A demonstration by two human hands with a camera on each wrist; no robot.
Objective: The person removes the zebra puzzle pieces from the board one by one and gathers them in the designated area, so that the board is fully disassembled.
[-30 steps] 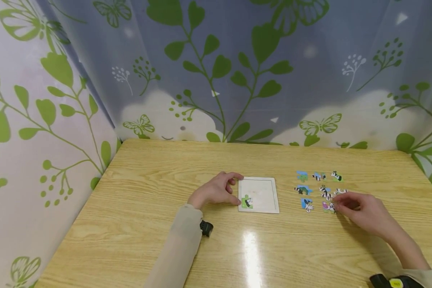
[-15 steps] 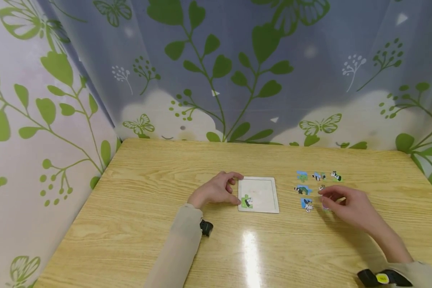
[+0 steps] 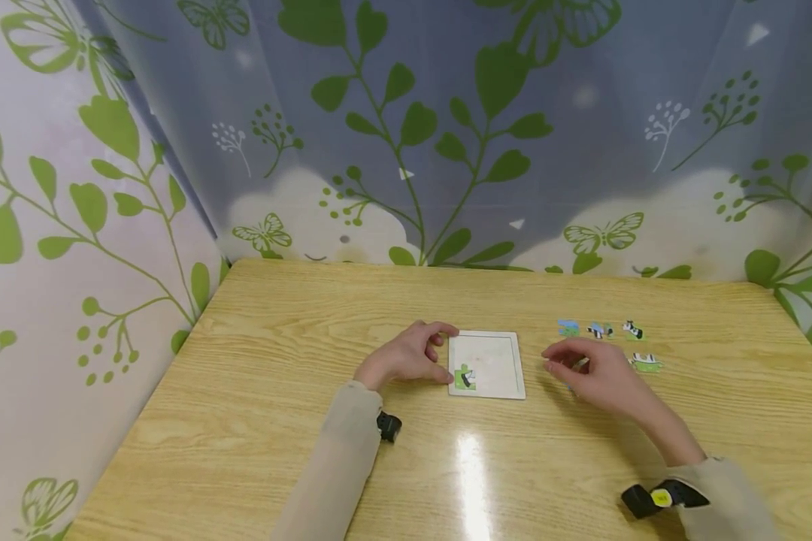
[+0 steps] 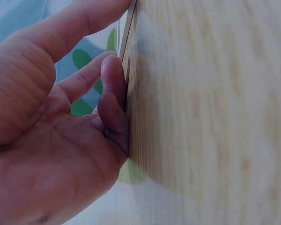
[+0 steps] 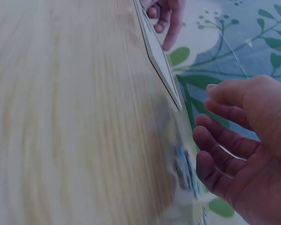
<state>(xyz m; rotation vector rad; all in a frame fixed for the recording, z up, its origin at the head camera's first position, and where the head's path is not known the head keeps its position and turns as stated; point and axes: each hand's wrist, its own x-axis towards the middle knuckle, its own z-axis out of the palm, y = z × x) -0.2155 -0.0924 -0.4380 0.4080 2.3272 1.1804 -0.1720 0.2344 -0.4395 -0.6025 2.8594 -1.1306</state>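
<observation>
In the head view, a white square puzzle tray [image 3: 489,361] lies on the table, with one green, black and white jigsaw piece [image 3: 465,378] in its lower left corner. My left hand [image 3: 409,353] rests at the tray's left side, forefinger at the upper corner and thumb near the lower one. My right hand [image 3: 595,372] hovers right of the tray, thumb and forefinger near each other. In the right wrist view, its fingers [image 5: 220,140] are loosely bent with no piece visible between them. Several jigsaw pieces lie beneath and beyond this hand, some hidden by it.
Loose pieces include a blue and green one [image 3: 568,328], a blue, black and white one [image 3: 600,330], a cow-patterned one [image 3: 632,330] and a green and white one [image 3: 646,362]. The wooden table [image 3: 298,323] meets a leaf-patterned curtain [image 3: 440,150] behind.
My right hand has moved left from the rightmost loose pieces towards the tray, uncovering the green and white piece. The left hand and tray have stayed put.
</observation>
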